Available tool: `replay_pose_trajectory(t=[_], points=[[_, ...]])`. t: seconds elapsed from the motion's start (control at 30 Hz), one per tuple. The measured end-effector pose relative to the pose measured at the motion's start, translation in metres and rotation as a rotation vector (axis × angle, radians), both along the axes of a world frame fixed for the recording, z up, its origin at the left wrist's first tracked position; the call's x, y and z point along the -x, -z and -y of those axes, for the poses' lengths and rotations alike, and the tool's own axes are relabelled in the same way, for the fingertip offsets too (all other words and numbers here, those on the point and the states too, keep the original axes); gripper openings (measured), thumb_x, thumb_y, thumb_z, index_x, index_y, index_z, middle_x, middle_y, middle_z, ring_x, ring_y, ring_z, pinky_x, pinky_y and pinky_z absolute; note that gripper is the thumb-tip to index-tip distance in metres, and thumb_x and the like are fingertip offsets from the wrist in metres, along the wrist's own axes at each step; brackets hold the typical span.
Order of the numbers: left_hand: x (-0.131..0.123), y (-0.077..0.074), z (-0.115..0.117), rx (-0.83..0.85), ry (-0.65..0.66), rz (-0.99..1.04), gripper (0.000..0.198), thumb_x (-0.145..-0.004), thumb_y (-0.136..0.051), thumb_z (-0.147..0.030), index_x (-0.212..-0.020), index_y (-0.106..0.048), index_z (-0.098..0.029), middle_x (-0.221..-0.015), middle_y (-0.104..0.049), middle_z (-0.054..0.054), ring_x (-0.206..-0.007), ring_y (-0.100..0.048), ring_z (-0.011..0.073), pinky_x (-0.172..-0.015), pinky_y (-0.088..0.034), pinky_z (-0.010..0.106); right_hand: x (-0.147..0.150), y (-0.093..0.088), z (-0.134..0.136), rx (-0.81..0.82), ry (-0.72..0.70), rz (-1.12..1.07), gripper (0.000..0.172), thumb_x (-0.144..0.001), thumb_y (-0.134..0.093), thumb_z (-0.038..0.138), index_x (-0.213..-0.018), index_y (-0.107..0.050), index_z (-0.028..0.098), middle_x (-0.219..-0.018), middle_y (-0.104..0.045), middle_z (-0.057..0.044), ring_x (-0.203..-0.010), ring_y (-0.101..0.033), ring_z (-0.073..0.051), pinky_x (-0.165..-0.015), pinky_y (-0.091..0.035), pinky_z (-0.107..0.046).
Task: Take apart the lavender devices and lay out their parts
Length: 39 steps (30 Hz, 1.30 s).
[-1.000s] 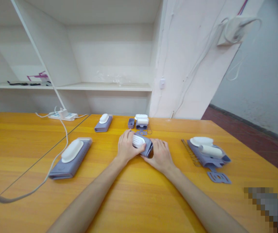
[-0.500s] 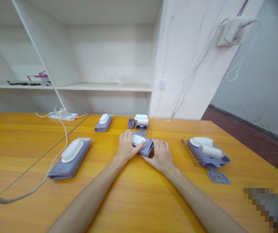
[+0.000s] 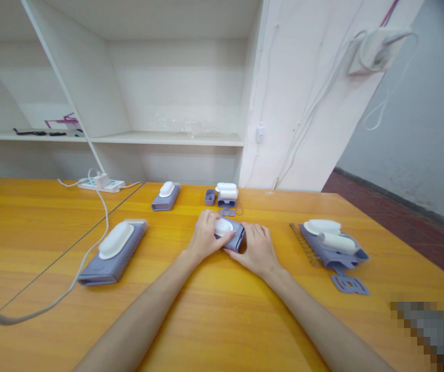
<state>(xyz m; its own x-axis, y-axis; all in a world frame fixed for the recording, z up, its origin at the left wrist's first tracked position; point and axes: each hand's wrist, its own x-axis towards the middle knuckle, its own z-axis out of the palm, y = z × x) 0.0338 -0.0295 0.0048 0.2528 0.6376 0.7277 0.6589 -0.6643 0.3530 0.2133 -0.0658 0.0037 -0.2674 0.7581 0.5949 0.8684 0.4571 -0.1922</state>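
Note:
A grey-purple plastic case (image 3: 232, 243) lies on the table between my hands, with a white oval piece (image 3: 224, 228) on its top. My left hand (image 3: 207, 237) is closed over the left part of the case, its thumb along the near side of the white piece and its fingers over the left end. At the right end, my right hand (image 3: 258, 248) grips the case, fingers behind and thumb at the near corner. A narrow dark slot shows at that end. The left end is mostly hidden by my left hand.
Similar cases stand at near left (image 3: 117, 253) and back left (image 3: 166, 197). On the right, an opened case (image 3: 326, 253) lies with a white roller (image 3: 337, 242), a spring (image 3: 304, 243) and a flat slotted plate (image 3: 349, 284). More such parts (image 3: 227, 195) lie behind. A cable (image 3: 93, 245) crosses the left.
My left hand has shifted slightly right, and the white piece shows at a different angle. The dark gap at the case's right end looks narrower. My right hand has barely moved.

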Motion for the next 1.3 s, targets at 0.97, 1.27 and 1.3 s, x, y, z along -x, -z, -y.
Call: replay_pose_trajectory(t=[0.97,1.27,1.3], points=[[0.0010,0.0004,0.0029,-0.103,0.011,0.041,0.066,-0.064,-0.071,-0.050,-0.114,-0.039,-0.019,-0.110,-0.043,0.012,-0.106,-0.046,0.0252,-0.090,-0.044,0.041,0.0004,-0.0011,0.0015,0.003,-0.003,0.062,0.062,-0.068,-0.064,0.059,-0.109,-0.051,0.013,-0.101,-0.061,-0.012,-0.092,-0.050,-0.027,-0.087,-0.030,-0.040],[-0.0025,0.0007,0.0017,-0.118,-0.077,0.038,0.055,-0.070,-0.066,-0.043,-0.113,-0.040,-0.020,-0.110,-0.045,0.011,-0.106,-0.047,0.0256,-0.091,-0.043,0.043,0.0003,-0.0003,0.0003,-0.027,0.003,0.056,0.062,-0.070,-0.062,0.060,-0.109,-0.052,0.013,-0.100,-0.061,-0.012,-0.091,-0.051,-0.027,-0.085,-0.031,-0.040],[-0.0029,0.0008,0.0016,-0.120,-0.087,0.048,0.056,-0.070,-0.066,-0.043,-0.113,-0.040,-0.020,-0.110,-0.045,0.011,-0.107,-0.047,0.0258,-0.091,-0.043,0.043,0.0003,-0.0002,0.0001,-0.026,0.004,0.052,0.063,-0.070,-0.062,0.060,-0.110,-0.051,0.013,-0.100,-0.061,-0.012,-0.091,-0.051,-0.027,-0.085,-0.031,-0.040]])
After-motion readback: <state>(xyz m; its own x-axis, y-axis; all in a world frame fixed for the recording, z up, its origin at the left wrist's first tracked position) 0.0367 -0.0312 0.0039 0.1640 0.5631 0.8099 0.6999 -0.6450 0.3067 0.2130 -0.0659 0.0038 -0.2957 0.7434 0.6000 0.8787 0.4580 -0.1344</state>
